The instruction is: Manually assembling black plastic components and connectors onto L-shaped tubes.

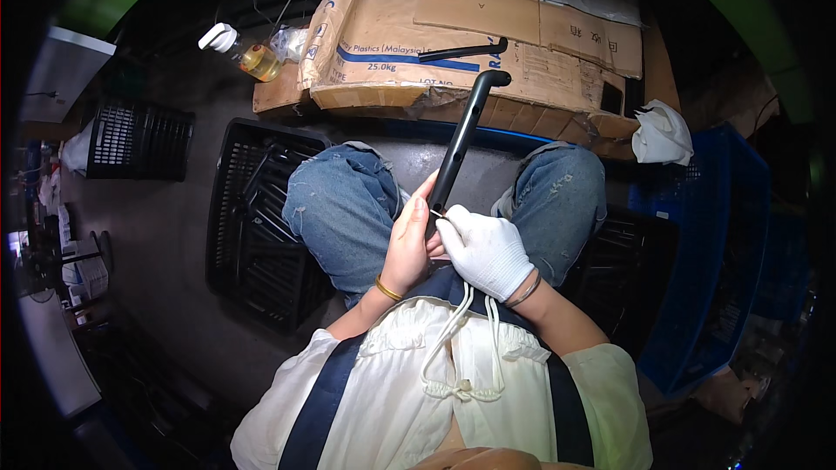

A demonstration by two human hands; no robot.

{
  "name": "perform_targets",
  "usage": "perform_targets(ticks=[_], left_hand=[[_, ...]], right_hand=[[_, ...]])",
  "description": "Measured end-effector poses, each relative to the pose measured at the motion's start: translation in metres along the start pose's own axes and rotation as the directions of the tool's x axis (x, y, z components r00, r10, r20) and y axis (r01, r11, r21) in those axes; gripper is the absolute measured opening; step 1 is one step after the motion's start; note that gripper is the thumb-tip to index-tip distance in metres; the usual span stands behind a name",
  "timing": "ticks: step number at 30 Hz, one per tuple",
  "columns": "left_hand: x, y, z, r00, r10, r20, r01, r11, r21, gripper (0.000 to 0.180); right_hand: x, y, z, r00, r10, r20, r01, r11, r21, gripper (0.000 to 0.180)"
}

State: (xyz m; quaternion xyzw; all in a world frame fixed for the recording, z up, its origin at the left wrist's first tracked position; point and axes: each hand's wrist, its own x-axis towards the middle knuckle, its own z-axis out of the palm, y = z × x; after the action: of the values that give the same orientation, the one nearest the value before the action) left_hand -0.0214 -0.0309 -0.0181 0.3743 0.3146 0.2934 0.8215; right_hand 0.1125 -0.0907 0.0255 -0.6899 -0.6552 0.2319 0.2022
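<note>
While both hands' fingers grip the black curved handle [461, 139], flattened brown cardboard boxes [470, 35] lie beyond the knees.

Dim scene, lap lit from above, fisheye edges dark and bent.

A long black plastic part [460, 146] — slim, slightly curved, with a smooth dull sheen — stands tilted over the person's lap, between the two denim-clad knees. Its upper end leans away and to the right, finishing in a short rounded hook that bends rightward in front of the cardboard. Its lower end sits low in the lap, gripped from the left by the bare left hand [409, 244] and met from the right by the white-gloved right hand [483, 248]. A thin pale sliver — too small to identify — shows right where glove and part touch.
</note>
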Motion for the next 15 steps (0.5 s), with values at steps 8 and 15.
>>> perform_targets(ticks=[8,15], left_hand=[[-0.007,0.023,-0.005,0.929,-0.299,0.217,0.349,0.902,-0.254,0.046],[-0.022,0.024,-0.033,0.763,-0.410,0.500,0.606,0.724,-0.330,0.048]], right_hand=[[0.026,0.053,-0.004,0.744,0.413,-0.526,0.062,0.740,0.670,0.028],[0.026,0.070,-0.060,0.774,0.582,-0.248,0.023,0.365,0.931,0.022]])
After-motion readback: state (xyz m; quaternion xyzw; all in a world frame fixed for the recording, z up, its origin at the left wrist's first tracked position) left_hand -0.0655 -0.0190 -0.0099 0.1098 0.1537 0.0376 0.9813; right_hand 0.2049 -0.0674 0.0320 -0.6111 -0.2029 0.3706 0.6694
